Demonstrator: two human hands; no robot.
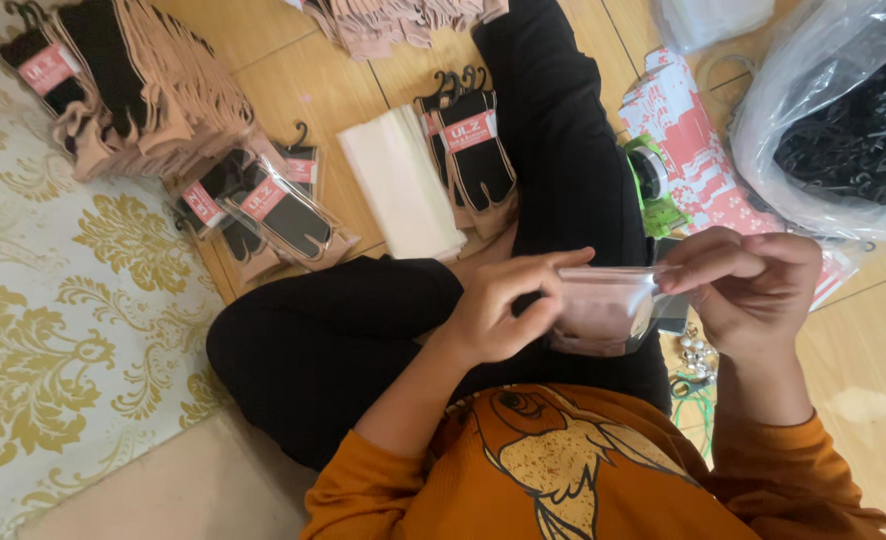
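Wooden floor first, w/ a cream-and-gold patterned mat off to one side of the person's black-trousered lap — lap's my landmark. Beyond the lap, far corner: big clear bag of black hangers. Other far corner: tall stack of packed split-toe socks, pink-beige and black. Nearer the lap, a few bagged black sock pairs, then a white stack of flat sleeves, then more hung black socks right by the knee. Green tape dispenser just past the lap, beside red-white printed paper.

Now the hands, right over the lap. Left hand pinches one end of a small clear plastic pouch, thumb and fingers clamped on its top edge. Right hand clamped on the other end, fingertips together on the rim. Pinkish contents inside, can't tell exactly what.

To do it neat, I'd say: keep both pinches level, edge taut, contents settled low.
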